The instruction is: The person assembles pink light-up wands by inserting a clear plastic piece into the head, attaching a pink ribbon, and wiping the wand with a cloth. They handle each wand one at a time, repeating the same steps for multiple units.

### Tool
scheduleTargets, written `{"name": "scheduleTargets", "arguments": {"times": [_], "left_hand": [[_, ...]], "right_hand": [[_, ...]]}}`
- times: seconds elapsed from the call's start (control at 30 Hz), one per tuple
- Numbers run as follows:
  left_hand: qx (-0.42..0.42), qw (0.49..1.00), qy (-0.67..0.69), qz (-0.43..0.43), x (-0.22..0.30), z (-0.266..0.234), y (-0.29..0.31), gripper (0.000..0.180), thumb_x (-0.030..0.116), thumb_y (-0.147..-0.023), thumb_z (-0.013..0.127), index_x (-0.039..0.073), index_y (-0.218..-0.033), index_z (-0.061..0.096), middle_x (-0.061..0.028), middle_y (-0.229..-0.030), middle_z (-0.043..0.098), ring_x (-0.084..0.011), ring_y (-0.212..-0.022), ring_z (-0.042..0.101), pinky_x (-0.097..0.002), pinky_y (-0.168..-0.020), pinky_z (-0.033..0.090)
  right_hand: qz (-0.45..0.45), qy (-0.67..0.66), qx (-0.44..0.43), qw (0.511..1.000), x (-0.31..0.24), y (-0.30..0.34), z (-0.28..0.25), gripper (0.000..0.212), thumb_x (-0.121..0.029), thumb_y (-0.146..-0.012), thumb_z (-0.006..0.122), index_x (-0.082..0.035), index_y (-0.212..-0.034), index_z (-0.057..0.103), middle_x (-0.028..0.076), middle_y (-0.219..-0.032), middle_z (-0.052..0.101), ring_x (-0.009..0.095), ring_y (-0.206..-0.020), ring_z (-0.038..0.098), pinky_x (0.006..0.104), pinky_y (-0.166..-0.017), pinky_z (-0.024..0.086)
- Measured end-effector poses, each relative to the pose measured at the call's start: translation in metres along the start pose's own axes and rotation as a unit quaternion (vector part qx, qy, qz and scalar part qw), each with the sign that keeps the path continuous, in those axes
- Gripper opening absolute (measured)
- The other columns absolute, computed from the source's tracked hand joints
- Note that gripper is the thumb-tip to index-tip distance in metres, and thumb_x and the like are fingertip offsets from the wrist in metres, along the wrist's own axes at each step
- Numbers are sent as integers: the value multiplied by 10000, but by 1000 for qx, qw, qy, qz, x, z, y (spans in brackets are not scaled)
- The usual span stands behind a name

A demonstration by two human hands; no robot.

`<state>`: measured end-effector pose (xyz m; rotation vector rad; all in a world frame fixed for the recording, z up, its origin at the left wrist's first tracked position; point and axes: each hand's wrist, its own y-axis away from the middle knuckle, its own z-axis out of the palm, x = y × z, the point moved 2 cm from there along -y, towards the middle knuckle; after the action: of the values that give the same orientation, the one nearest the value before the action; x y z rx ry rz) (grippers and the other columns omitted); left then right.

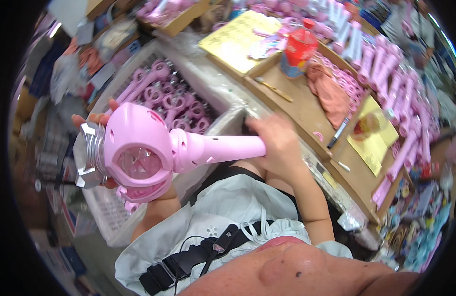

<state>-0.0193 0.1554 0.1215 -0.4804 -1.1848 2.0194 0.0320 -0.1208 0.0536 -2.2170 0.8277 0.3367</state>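
A large pink toy wand (206,150) lies level in front of me. Its bulbous head has an oval window with a clear faceted piece inside, and a silver faceted cap sits at its left end. My left hand (95,118) is wrapped round the head from behind and below, so only fingertips show past it and the palm is hidden. At the far end of the handle is my right hand (281,143), smeared by motion. It meets or nearly meets the handle tip; its grip is unclear.
Behind the wand, a white crate (154,54) holds many pink wand parts. To the right, a cardboard tray (307,116) carries a red-labelled bottle (299,49), an orange cloth (329,93), a marker (339,132) and a brush (273,89). Pink handles (408,116) are piled beyond it.
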Motion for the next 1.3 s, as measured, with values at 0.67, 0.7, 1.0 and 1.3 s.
{"name": "scheduleTargets", "arguments": {"times": [0.67, 0.7, 1.0, 1.3], "left_hand": [[-75, 796, -264, -539, -150, 1, 135, 575, 33, -780, 650, -5, -1268, 347, -155, -1138, 578, -223, -1079, 559, -343, -926, 441], [-30, 787, -263, -558, -141, -4, 140, 512, 21, -782, 645, 0, -1214, 373, -145, -1118, 583, -206, -1052, 571, -336, -896, 458], [93, 725, -278, -623, -121, -26, 161, 391, 27, -773, 662, 7, -1099, 447, -62, -885, 586, -145, -841, 615, -281, -746, 499], [5, 717, -427, -550, -150, -19, 148, 440, 170, -764, 695, 12, -1099, 457, -70, -849, 573, -156, -770, 571, -304, -714, 478]], "right_hand": [[347, -177, -57, 919, -6, 68, 31, 458, -313, -715, 739, -60, -1033, 528, 190, -939, 618, 371, -786, 626, 436, -687, 506], [247, -166, -163, 941, 4, 60, 17, 496, -325, -721, 725, -55, -1080, 515, 200, -988, 602, 360, -850, 617, 426, -743, 497], [132, 356, 92, 920, 183, -3, -57, 260, -241, -734, 683, -54, -912, 646, 128, -846, 642, 299, -745, 612, 373, -674, 474], [271, -384, 265, 842, 103, 3, -67, 152, -141, -889, 586, -4, -950, 614, 32, -852, 630, 78, -744, 556, 215, -700, 440]]}}
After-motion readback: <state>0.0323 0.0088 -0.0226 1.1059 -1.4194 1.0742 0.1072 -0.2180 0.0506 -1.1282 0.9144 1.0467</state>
